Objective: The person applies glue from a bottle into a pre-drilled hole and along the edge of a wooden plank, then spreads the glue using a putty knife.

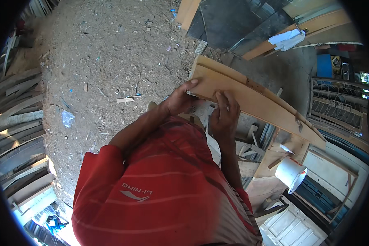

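A long light-brown wooden board (262, 99), with a second strip running along its far edge, stretches from in front of me to the far right. My left hand (179, 97) grips the board's near-left end, thumb on top and the other fingers hidden beneath. On the board's face, close to that end, rest the bent fingertips of my right hand (225, 112). Those fingers are drawn together over a small brownish spot, and whatever they may pinch is too small to make out. The board's right end lies above a wooden work surface (281, 141).
A white bucket (290, 174) stands on the right, below the board. Stacked planks (22, 131) line the left side. On the littered dirt floor lie a wood offcut (125, 100) and a clear plastic bag (68, 119). A white cloth (287, 39) hangs at the back right near dark panels (229, 20).
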`<act>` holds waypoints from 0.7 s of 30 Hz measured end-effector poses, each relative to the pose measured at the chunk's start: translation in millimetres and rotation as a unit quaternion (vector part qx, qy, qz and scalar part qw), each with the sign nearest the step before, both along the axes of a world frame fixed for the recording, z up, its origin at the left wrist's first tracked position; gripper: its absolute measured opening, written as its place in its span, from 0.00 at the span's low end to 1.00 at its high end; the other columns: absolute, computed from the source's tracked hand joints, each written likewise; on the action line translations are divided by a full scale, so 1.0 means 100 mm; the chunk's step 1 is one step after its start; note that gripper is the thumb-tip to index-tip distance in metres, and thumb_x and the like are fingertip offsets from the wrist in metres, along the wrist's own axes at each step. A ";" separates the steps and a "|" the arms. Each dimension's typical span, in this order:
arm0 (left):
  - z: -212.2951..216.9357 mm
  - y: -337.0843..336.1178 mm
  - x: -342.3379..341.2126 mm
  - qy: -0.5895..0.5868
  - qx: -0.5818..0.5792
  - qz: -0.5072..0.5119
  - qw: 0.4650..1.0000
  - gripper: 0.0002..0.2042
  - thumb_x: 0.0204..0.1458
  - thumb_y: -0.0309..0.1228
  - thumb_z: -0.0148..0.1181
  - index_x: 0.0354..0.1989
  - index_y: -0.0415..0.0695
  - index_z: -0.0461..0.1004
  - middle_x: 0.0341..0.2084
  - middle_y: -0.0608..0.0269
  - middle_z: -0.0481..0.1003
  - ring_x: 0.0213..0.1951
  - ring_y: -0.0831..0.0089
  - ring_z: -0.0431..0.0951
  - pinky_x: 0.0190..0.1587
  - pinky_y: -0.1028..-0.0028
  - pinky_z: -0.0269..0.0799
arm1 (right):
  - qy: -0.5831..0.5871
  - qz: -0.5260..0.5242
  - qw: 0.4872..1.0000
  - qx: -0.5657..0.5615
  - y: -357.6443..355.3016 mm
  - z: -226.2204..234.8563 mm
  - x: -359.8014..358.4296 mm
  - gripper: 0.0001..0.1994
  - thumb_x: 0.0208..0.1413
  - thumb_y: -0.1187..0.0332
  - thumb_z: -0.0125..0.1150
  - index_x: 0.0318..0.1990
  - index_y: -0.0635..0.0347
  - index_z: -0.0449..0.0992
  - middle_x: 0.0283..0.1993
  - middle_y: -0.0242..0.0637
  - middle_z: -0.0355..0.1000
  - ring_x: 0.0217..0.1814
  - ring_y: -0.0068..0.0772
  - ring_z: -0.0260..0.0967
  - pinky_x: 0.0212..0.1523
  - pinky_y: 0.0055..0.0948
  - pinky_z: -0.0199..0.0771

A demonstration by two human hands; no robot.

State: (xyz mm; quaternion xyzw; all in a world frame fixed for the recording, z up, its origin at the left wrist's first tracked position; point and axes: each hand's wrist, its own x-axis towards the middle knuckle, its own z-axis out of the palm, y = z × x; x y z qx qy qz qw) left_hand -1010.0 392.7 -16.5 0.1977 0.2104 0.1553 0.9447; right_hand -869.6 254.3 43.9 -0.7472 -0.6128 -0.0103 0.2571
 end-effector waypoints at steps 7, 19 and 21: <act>0.01 0.00 -0.03 0.013 -0.004 0.008 1.000 0.38 0.58 0.60 0.57 0.71 0.50 0.61 0.63 0.60 0.68 0.63 0.66 0.68 0.63 0.62 0.67 | -0.022 -0.023 0.998 -0.048 0.06 0.11 -0.04 0.26 0.51 0.82 0.55 0.60 0.58 0.76 0.62 0.47 0.65 0.62 0.52 0.65 0.63 0.51 0.64; -0.04 0.01 -0.03 0.002 0.003 0.006 1.000 0.39 0.58 0.59 0.58 0.72 0.48 0.60 0.65 0.58 0.66 0.65 0.64 0.67 0.64 0.60 0.67 | 0.006 -0.005 0.999 -0.035 -0.02 0.04 -0.02 0.28 0.53 0.77 0.56 0.65 0.57 0.73 0.67 0.49 0.61 0.68 0.55 0.61 0.66 0.54 0.62; 0.01 0.00 -0.03 0.025 0.009 0.012 1.000 0.39 0.57 0.59 0.59 0.72 0.48 0.60 0.65 0.58 0.66 0.65 0.64 0.67 0.64 0.60 0.67 | 0.029 -0.010 1.000 -0.005 -0.08 -0.04 0.02 0.28 0.53 0.77 0.57 0.64 0.58 0.73 0.67 0.50 0.62 0.68 0.56 0.61 0.65 0.54 0.63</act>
